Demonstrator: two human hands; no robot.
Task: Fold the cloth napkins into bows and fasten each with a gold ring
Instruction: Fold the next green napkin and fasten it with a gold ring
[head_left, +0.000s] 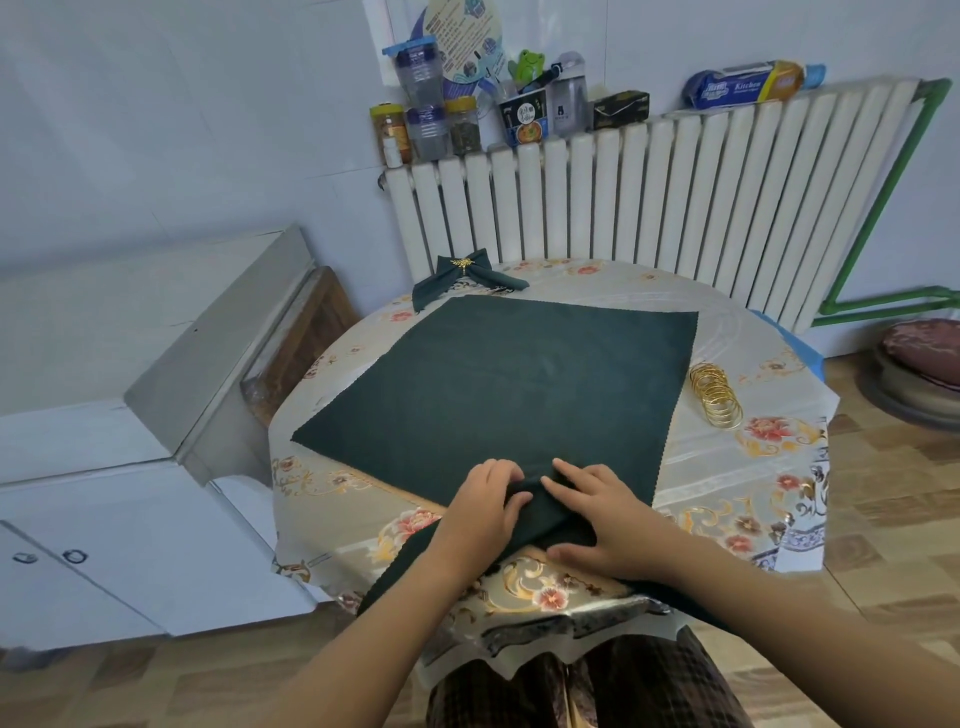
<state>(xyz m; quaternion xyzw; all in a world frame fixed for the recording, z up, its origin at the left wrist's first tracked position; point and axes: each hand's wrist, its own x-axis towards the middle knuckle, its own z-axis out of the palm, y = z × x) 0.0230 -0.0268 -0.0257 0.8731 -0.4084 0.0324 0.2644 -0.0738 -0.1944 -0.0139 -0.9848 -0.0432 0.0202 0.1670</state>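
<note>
A dark green cloth napkin (498, 384) lies spread flat on the round table (753, 467), its near corner bunched up under my hands. My left hand (485, 501) grips that bunched fold with curled fingers. My right hand (597, 514) lies over the same fold, fingers stretched, pressing it down. A finished green napkin bow (467, 280) with a gold ring at its middle sits at the table's far left edge. A stack of several gold rings (717, 397) lies to the right of the napkin.
The table wears a floral plastic cover. A white radiator (649, 192) stands behind it, with jars, bottles and boxes on top. A grey cabinet (208, 353) and white cupboards are to the left. A cushioned stool (919, 364) stands at the right.
</note>
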